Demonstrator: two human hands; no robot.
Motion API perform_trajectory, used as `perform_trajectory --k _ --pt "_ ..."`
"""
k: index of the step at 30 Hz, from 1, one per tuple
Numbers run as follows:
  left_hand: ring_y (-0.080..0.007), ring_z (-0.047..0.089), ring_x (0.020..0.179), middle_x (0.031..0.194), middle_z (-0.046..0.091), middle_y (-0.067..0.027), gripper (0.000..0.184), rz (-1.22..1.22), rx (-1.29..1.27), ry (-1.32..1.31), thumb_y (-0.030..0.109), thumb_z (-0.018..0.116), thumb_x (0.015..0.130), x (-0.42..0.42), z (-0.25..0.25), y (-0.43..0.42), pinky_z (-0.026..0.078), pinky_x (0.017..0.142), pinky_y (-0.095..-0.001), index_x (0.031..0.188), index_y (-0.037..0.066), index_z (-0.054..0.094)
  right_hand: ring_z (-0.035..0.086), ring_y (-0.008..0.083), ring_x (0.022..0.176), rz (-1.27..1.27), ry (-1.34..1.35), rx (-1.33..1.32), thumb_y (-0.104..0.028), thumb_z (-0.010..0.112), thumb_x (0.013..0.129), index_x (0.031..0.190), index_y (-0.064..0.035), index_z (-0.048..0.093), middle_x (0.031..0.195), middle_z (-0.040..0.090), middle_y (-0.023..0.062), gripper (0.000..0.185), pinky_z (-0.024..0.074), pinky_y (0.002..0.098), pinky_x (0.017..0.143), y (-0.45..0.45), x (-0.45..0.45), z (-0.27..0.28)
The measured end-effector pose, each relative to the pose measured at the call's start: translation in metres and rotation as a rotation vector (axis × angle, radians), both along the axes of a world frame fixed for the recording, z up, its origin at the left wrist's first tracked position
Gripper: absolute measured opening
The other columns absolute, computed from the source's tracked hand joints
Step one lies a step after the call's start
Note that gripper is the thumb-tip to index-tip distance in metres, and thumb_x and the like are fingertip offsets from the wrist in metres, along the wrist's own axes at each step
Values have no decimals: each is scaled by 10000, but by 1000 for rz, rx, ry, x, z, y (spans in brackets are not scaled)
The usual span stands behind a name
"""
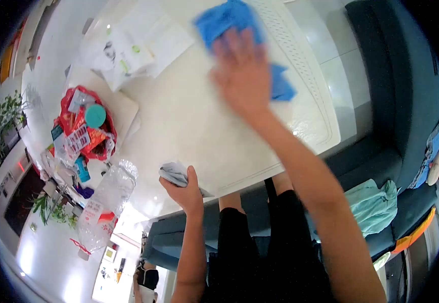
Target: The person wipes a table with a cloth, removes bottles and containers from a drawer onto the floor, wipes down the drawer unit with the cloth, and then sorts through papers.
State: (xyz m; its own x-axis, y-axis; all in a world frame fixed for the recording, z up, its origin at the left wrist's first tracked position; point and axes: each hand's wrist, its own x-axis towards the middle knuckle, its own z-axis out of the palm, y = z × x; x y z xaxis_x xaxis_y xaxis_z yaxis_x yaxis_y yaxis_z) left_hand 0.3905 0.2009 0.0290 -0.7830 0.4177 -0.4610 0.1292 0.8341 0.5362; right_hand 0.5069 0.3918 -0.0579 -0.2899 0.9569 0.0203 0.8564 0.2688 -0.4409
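Observation:
My right hand (243,76) lies with its fingers stretched out flat on a blue cloth (232,17), pressing it against the white table (179,116). That hand is blurred, and it hides the middle of the cloth; one corner shows past its outer edge. Near the table's front edge, my left hand (185,192) is closed around a crumpled grey-white wad (174,173), which could be paper or thin cloth. Some of the wad is hidden by the palm.
Thin white sheets (128,50) lie at the far left of the table. A red basket (110,121) full of packets and a teal-lidded container stands nearer, by a large clear plastic bottle (100,214). A dark sofa (391,76) with a green garment (373,207) borders the right.

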Motion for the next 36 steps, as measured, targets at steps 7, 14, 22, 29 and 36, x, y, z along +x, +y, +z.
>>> perform_trajectory --k 7,14,22,29,36 --pt "-283 429 1166 1294 401 -233 744 223 112 19 163 682 807 -37 8 -61 322 1015 -356 1343 -110 245 261 239 1362 766 -49 -231 -299 505 860 1318 -192 465 1429 372 26 472 192 476 1099 -135 -19 8" --pt "-234 439 1115 1218 435 -182 622 301 179 -22 106 680 807 -64 16 -97 354 965 -331 1265 -84 306 314 235 1323 457 278 -196 -314 543 836 1260 -149 521 1367 447 43 455 192 444 1105 -173 -125 2" --pt "-252 505 1003 1076 517 -168 572 -3 125 16 161 729 752 -97 5 -97 407 886 -341 1181 -43 410 396 266 1263 471 17 -30 -206 504 840 1155 -163 594 1300 500 61 330 299 501 1016 -205 10 -4" --pt "-269 495 1038 1136 498 -193 610 85 102 26 173 709 783 -78 -13 -89 390 913 -355 1223 -72 365 238 226 1365 576 49 -143 -331 548 834 1307 -175 478 1461 322 13 503 177 460 1103 -154 -87 9" --pt "-281 493 1035 1135 477 -213 610 314 70 144 137 711 777 -79 -19 -123 403 907 -369 1219 -84 354 291 184 1341 801 309 -135 -305 512 877 1302 -164 485 1418 391 -3 449 157 401 1121 -133 -177 3"
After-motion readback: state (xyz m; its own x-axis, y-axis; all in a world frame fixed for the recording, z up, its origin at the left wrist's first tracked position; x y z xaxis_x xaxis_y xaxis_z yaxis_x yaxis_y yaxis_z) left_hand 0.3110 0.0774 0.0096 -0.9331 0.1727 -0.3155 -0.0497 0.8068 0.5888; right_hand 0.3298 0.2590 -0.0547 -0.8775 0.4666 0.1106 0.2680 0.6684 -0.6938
